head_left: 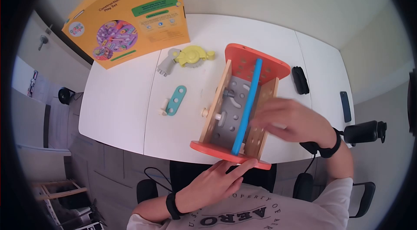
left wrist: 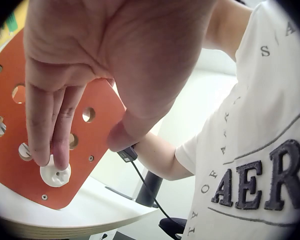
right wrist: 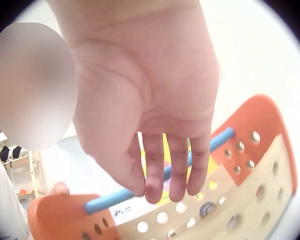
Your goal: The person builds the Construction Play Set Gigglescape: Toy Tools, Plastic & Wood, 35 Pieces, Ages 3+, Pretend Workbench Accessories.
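A toy toolbox with red end panels (head_left: 258, 62), wooden sides and a blue bar (head_left: 248, 108) lies on the white table. My left hand (head_left: 215, 184) is at the near end panel; in the left wrist view its straight fingers (left wrist: 62, 125) touch a white round nut (left wrist: 55, 172) on that panel (left wrist: 97, 135). My right hand (head_left: 291, 119) hangs over the right wooden side with fingers loosely extended, holding nothing visible; the right wrist view shows it (right wrist: 160, 120) in front of the blue bar (right wrist: 115, 200). A grey bolt (head_left: 229, 94) and white pieces sit in the box.
To the left lie a teal perforated strip (head_left: 177, 99), a cream screw (head_left: 164, 106) and a yellow-grey toy saw (head_left: 191, 56). An orange carton (head_left: 130, 21) stands behind. At the right are a black case (head_left: 300, 80), a phone (head_left: 345, 106) and a black bottle (head_left: 362, 132).
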A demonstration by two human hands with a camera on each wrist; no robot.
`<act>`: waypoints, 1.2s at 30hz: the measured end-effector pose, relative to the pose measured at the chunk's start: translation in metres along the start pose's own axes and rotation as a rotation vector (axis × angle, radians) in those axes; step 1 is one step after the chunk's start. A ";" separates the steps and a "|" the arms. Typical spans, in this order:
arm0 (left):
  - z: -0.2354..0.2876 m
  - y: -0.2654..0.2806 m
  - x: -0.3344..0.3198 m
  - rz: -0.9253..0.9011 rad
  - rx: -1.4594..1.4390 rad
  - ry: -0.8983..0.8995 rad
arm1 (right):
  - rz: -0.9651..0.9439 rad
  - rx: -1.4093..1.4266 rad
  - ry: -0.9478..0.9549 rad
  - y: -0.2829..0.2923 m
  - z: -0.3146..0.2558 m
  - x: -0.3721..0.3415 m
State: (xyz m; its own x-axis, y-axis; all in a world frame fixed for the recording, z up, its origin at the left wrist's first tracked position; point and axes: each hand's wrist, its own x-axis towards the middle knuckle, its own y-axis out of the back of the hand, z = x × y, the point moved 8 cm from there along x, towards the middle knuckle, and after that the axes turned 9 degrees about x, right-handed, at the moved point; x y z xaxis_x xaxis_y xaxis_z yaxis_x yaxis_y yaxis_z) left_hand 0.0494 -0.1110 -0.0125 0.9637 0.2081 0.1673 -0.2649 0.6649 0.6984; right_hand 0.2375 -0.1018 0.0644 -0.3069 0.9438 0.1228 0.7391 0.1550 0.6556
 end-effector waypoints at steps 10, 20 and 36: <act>-0.020 0.047 -0.003 0.084 -0.117 0.210 | 0.582 0.120 -0.325 0.073 0.058 -0.004; -0.071 0.106 -0.015 0.292 -0.248 0.407 | 0.564 0.117 -0.454 0.041 0.097 -0.045; -0.129 0.098 -0.009 0.408 -0.505 0.511 | 0.690 0.804 -0.504 -0.003 0.123 -0.080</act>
State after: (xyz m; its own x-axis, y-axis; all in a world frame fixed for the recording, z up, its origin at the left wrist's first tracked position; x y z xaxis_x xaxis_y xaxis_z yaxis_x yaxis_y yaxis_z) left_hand 0.0102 0.0446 -0.0355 0.6862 0.7228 -0.0819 -0.6918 0.6832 0.2337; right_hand 0.3331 -0.1420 -0.0390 0.4457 0.8809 -0.1592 0.8777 -0.4650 -0.1159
